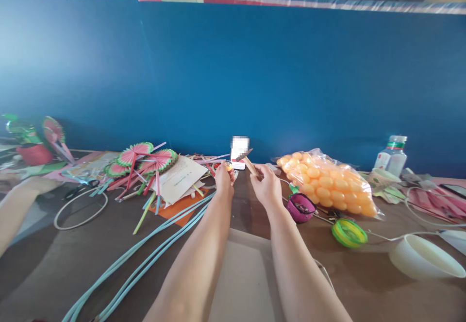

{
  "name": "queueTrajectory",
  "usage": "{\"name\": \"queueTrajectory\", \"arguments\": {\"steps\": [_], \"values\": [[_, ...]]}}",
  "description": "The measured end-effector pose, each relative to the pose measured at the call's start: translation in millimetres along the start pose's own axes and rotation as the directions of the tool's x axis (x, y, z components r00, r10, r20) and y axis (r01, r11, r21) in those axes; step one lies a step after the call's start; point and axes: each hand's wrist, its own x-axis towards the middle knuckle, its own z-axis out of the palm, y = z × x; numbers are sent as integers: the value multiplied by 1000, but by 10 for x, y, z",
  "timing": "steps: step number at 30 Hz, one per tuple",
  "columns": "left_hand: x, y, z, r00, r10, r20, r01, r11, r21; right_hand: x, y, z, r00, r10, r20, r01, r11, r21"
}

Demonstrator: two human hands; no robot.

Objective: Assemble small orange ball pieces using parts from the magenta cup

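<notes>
My left hand (223, 178) is closed round a small yellow-orange piece (229, 165), whose kind is too small to make out. In my right hand (267, 186) is a knife (250, 166) with a light wooden handle and a dark blade, its tip pointing up and away from me. The two hands are apart, side by side over the brown table (243, 210). Just beyond them a phone (238, 165) with a lit screen leans against the blue partition. To the right of my right hand stands a small purple cup (300, 208).
A clear bag of orange plastic eggs (327, 183) lies at right, near a green-yellow ring (349, 233), a white bowl (425, 259) and a bottle (395, 157). Leftward are watermelon-patterned paper fans (136, 154), papers (182, 176) and light-blue tubes (156, 249). Another person's arm (18, 200) reaches in.
</notes>
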Motion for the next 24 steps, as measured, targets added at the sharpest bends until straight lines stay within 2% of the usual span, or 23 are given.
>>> {"name": "queueTrajectory", "arguments": {"steps": [7, 12, 17, 24], "values": [[-28, 12, 11, 999, 1, 34, -1, 1000, -18, -51, -67, 10, 999, -48, -25, 48, 999, -11], [-87, 28, 24, 999, -4, 53, 7, 999, -49, -75, -85, 49, 999, -22, 24, 23, 998, -56], [-105, 44, 33, 999, -27, 43, 29, 999, -44, -78, -98, 41, 1000, -15, -17, 14, 998, -59], [-109, 48, 35, 998, -40, 39, 43, 996, -74, -80, -93, 59, 1000, -1, -14, 0, 997, -72]]}}
